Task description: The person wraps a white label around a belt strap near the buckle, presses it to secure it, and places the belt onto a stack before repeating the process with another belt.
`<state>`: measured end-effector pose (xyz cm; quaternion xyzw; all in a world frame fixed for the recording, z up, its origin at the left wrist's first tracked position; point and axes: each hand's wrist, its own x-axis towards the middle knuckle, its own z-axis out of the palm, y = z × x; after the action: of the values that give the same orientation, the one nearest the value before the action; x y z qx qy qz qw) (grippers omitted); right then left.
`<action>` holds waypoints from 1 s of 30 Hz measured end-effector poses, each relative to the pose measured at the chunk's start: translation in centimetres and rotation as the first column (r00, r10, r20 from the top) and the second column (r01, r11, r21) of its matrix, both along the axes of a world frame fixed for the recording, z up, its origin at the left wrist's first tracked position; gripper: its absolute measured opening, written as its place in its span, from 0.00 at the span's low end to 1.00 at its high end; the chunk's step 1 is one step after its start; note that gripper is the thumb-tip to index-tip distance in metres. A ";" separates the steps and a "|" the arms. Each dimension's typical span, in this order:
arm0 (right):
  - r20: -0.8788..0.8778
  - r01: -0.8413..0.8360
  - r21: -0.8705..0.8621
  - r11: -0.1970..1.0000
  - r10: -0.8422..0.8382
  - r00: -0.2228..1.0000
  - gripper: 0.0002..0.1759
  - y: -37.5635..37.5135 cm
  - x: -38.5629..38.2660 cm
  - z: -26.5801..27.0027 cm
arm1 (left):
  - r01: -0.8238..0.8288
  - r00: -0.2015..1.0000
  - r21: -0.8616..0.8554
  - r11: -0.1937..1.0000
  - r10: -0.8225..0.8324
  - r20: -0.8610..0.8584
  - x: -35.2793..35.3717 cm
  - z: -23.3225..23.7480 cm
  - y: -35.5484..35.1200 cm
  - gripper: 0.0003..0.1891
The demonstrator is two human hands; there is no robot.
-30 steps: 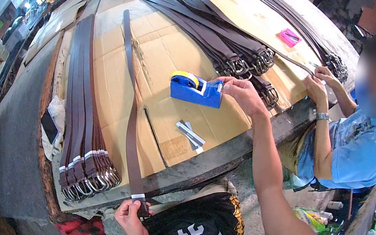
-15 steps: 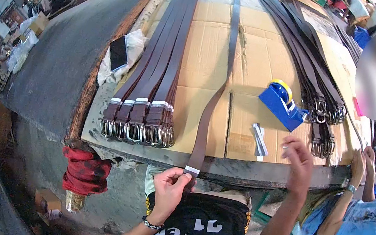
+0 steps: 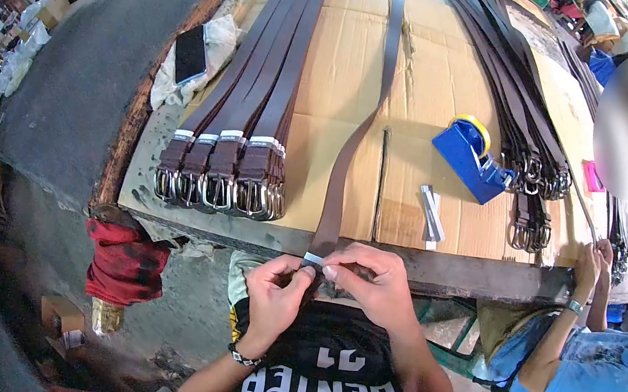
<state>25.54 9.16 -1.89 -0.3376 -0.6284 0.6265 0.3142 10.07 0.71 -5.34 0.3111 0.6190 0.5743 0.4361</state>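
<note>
The long, flat brown leather strap point(image 3: 355, 149) lies on the cardboard-covered surface point(image 3: 338, 100), its long axis running straight away from the person and its near end just over the front edge. There the left hand point(image 3: 274, 293) and right hand point(image 3: 374, 285) each close their grip on the strap's tip, pinching a pale tape band point(image 3: 312, 259) wrapped across it.

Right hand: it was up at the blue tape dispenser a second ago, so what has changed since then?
The right hand left the tape dispenser and came down to the near end of the brown belt, pinching it beside the left hand. The left hand kept its hold; the dispenser and the buckled belts stayed put.
</note>
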 end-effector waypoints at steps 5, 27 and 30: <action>0.051 0.026 0.073 0.997 -0.030 0.998 0.08 0.2 -0.4 0.0 | 0.027 0.999 -0.005 1.000 -0.027 -0.025 0.3 0.2 0.2 0.03; 0.194 0.013 0.133 0.991 -0.039 0.980 0.17 -0.1 -1.3 0.6 | 0.052 0.978 0.063 0.997 -0.038 -0.206 0.4 0.2 0.3 0.06; 0.217 0.001 0.149 0.989 -0.033 0.976 0.16 0.0 -1.1 0.5 | 0.046 0.972 0.057 0.997 -0.031 -0.233 0.5 0.2 0.3 0.06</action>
<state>24.40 9.15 -1.38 -0.3855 -0.7011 0.5343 0.2727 10.58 1.00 -5.15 0.4014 0.6413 0.5445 0.3621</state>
